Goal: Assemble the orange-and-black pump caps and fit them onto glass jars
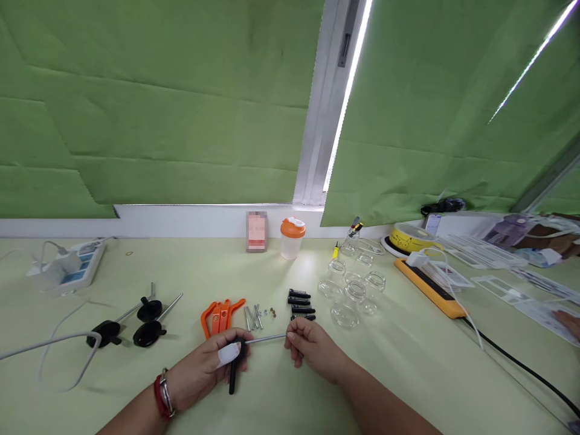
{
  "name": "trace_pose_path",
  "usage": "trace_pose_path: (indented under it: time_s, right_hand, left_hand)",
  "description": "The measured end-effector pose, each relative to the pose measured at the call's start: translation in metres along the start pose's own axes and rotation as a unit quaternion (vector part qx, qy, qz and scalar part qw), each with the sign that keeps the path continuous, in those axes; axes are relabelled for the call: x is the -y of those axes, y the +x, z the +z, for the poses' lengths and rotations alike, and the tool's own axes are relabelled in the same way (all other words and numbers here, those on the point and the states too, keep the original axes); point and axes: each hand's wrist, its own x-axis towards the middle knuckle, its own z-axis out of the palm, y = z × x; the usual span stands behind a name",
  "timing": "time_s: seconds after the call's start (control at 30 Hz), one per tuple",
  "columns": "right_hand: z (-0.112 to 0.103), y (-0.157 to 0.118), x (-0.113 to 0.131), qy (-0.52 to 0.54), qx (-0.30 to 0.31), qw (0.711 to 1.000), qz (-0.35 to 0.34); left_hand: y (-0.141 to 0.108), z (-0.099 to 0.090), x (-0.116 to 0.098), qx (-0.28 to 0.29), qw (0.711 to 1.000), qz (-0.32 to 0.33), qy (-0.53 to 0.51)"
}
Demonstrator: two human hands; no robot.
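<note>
My left hand (199, 370), a white wrap on its thumb, is closed around a black plastic lid with a handle (232, 377). From this lid a thin metal rod (267, 338) runs to the right. The fingers of my right hand (317, 351) pinch the rod's far end; whether a small part is also in them is hidden. Just beyond my left hand lie orange plastic handles (222, 314). Metal bolts (256, 317) and tiny brown and silver fittings (272, 312) are beside them. Black pieces with springs (301, 301) lie beyond my right hand.
Several clear glass jars (348, 308) stand right of centre. Black lids with rods (149, 333) and a white cable (67, 334) lie left. An orange-capped cup (290, 241) stands at the back. An orange power strip (435, 294) lies right; another person's hand (568, 323) shows at the right edge.
</note>
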Motion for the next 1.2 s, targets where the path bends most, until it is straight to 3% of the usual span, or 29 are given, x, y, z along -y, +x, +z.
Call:
trace_pose_path:
  time_s: [0.2,0.43,1.0,1.2]
  right_hand:
    - [-0.0001,0.0001,-0.0012,-0.021,-0.002,1.0,0.008]
    - [0.0022,-0.0005,-0.0011,0.042,0.002,0.999,-0.019]
    - [-0.0002,-0.0003,-0.0022,-0.029,0.007,1.0,0.0]
    - [0.0024,0.0004,0.0004,0.023,0.006,1.0,-0.007]
  left_hand:
    - [-0.0005,0.0018,-0.0012,-0.007,1.0,0.002,0.0]
    - [-0.0003,0.0019,-0.0009,-0.006,1.0,0.001,0.0]
    - [0.001,-0.0038,0.0035,0.01,1.0,0.01,0.004]
    - [0.0016,-0.0068,0.0073,0.015,1.0,0.014,0.002]
